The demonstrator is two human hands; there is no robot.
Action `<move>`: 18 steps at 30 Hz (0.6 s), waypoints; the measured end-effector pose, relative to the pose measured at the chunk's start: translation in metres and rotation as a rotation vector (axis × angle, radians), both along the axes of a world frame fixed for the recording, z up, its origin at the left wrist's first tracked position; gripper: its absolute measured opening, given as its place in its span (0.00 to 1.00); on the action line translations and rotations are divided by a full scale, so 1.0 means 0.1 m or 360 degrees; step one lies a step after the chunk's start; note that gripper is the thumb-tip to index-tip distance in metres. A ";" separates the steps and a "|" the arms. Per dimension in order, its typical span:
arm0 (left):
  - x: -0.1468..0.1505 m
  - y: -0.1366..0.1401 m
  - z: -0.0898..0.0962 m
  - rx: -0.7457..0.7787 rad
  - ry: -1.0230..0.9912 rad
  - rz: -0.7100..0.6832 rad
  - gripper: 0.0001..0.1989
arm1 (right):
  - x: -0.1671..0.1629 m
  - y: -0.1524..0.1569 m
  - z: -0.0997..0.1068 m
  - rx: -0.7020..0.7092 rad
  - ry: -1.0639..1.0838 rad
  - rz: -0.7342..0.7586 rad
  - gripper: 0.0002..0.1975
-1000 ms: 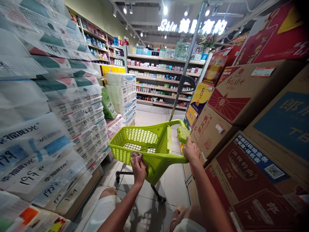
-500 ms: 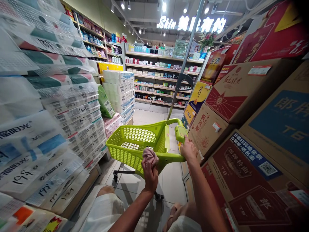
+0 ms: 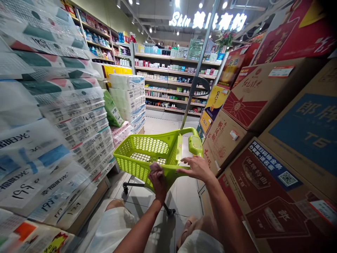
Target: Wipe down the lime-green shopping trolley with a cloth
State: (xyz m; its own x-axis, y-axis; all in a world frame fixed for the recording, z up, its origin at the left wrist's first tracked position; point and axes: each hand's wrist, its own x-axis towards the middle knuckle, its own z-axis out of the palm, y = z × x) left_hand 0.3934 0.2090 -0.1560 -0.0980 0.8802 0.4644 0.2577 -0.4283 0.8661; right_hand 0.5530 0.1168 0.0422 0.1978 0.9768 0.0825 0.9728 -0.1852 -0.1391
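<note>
A lime-green shopping cart with a perforated basket stands in front of me, and nothing lies in its basket that I can make out. My left hand is closed on a pinkish cloth at the near side of the basket. At the handle end, my right hand has its fingers spread over the cart's near rim, thumb and fingers apart. Just beyond that hand is the green handle block. A grey pole with a dark loop grip rises behind the cart.
Stacked tissue packs line the left side. Cardboard cartons are piled high close on the right. Shelves of small boxed goods stand across the back. A cart wheel rests on the tiled floor near my feet.
My right hand has let go of the cart's handle and moved left and nearer, its fingers opening. My left hand with the cloth has shifted slightly left along the basket side.
</note>
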 end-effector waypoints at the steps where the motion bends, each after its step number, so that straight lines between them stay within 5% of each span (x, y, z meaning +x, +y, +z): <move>1: -0.10 0.01 -0.08 -0.0087 -0.0005 0.0050 0.07 | -0.02 0.00 0.00 -0.0047 -0.0029 0.0005 0.30; 5: -0.57 0.01 -0.37 -0.0287 0.0121 -0.0144 0.10 | -0.08 0.04 -0.01 -0.0069 -0.0071 -0.0055 0.33; 9: -0.80 0.10 -0.31 -0.0126 0.0387 -0.0451 0.09 | -0.12 0.10 -0.03 -0.0073 -0.0070 -0.0088 0.34; 14: -0.59 0.33 -0.09 -0.0166 0.0066 -0.0085 0.18 | -0.20 0.13 -0.04 -0.0082 -0.0074 -0.0140 0.35; 18: -0.40 0.27 -0.25 -0.0350 -0.0162 0.0085 0.23 | -0.28 0.15 -0.03 -0.0055 -0.0029 -0.0130 0.34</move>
